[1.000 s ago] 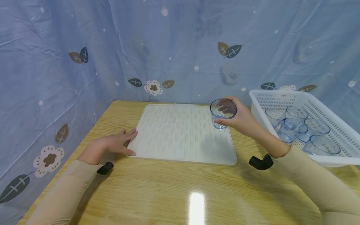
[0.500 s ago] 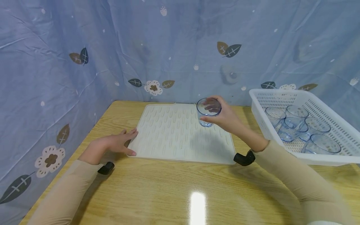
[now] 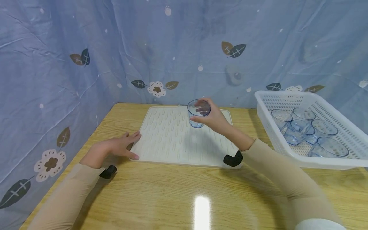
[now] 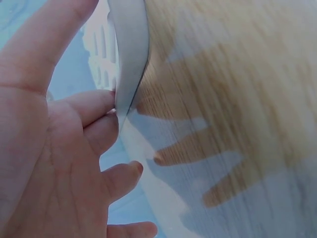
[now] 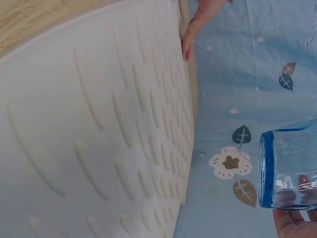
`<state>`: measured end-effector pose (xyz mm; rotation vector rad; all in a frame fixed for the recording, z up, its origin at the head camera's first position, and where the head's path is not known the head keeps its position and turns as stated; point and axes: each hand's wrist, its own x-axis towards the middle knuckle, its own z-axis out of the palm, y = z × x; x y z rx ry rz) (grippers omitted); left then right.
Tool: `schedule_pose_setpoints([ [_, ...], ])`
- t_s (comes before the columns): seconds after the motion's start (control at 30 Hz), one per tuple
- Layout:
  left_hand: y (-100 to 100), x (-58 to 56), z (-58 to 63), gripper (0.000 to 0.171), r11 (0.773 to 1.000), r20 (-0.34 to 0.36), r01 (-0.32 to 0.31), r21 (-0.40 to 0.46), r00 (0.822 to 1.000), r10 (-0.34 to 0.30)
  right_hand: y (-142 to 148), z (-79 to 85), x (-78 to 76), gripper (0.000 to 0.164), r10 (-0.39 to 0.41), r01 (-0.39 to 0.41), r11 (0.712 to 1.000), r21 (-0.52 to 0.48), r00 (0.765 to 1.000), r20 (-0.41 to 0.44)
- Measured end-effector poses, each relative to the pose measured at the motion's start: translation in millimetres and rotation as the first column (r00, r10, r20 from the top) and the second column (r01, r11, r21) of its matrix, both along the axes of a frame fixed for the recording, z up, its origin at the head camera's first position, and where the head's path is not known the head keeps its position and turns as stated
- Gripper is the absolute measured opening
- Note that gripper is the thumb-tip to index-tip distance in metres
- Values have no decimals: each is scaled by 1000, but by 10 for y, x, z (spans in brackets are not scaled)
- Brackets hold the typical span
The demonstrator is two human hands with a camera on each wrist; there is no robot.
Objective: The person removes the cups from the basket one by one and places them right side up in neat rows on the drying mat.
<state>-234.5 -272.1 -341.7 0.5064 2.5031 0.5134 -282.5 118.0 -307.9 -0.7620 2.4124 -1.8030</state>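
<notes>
A clear, blue-tinted drinking glass (image 3: pixel 196 123) is held by my right hand (image 3: pixel 216 119), thumb on the near side and fingers round the back. It is upright, rim up, over the far middle part of a white ribbed draining mat (image 3: pixel 169 143). At the right border of the right wrist view, the same glass (image 5: pixel 285 168) shows its thick blue base. Spread out, my left hand (image 3: pixel 116 147) lies at the mat's left edge, with the thumb by the near corner. The left wrist view shows fingers (image 4: pixel 101 131) touching that raised edge.
To the right stands a white perforated plastic basket (image 3: pixel 273 135) with several similar glasses (image 3: pixel 327 148) inside. Beneath everything is a wooden table (image 3: pixel 149 195). A blue patterned curtain (image 3: pixel 184 38) hangs behind and along the left side.
My right hand has carried the glass leftward from the mat's right side towards its middle. The left hand and the basket stay where they were.
</notes>
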Motion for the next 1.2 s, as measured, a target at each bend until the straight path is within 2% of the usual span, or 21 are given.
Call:
schedule_pose_setpoints([
  [0.17, -27, -12, -31, 110, 1000, 3, 0, 20, 1000, 0, -139, -58, -55, 72, -1, 1, 1000, -20, 1000, 24],
  [0.43, -35, -15, -2, 110, 1000, 4, 6, 29, 1000, -6, -350, -131, -137, 77, 10, -8, 999, -53, 999, 42],
  [0.7, -28, -15, -1, 110, 999, 10, 12, 34, 1000, -12, -577, -178, -143, 79, 23, -19, 998, -58, 997, 74],
  [0.97, -25, -16, 5, 111, 999, 22, 7, 35, 1000, -8, -774, -218, -208, 79, 8, 1, 996, -95, 995, 95],
  [1.2, -26, -27, 1, 109, 999, 26, 12, 46, 1000, -14, -881, -291, -282, 80, -14, 26, 996, -86, 992, 128],
])
